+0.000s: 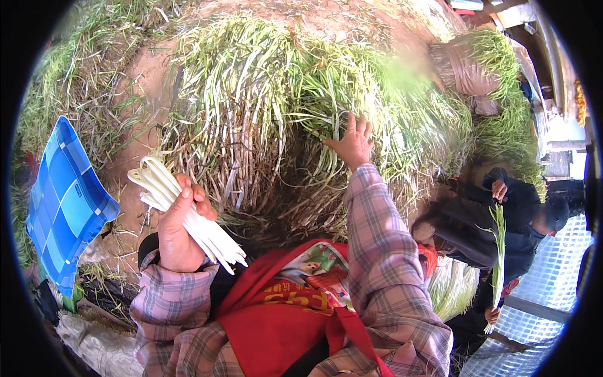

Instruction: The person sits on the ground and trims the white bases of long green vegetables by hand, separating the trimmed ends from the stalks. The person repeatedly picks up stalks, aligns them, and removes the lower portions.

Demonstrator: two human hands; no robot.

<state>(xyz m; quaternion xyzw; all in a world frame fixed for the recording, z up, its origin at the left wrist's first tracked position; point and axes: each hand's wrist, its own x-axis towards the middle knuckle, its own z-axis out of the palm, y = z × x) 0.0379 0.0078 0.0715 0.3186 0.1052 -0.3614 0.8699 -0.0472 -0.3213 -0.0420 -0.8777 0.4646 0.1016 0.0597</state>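
Observation:
My left hand (181,231) is closed around a bunch of pale white plant stalks (214,240). Their upper ends are bent over, and their lower ends point down to the right. My right hand (352,142) reaches forward with spread fingers over a large heap of long green leafy plants (325,89); nothing is in its grasp. Whether its fingertips touch the leaves I cannot tell. Below the leaves, a mass of brownish, dry-skinned stalks (240,155) faces me.
On the left is a blue checked cushion (70,198). A person (513,226) in dark clothes on the right holds long green-and-white stalks (498,264). Beside that person lies a pile of pale stalks (452,287). My red apron (278,339) bears printing.

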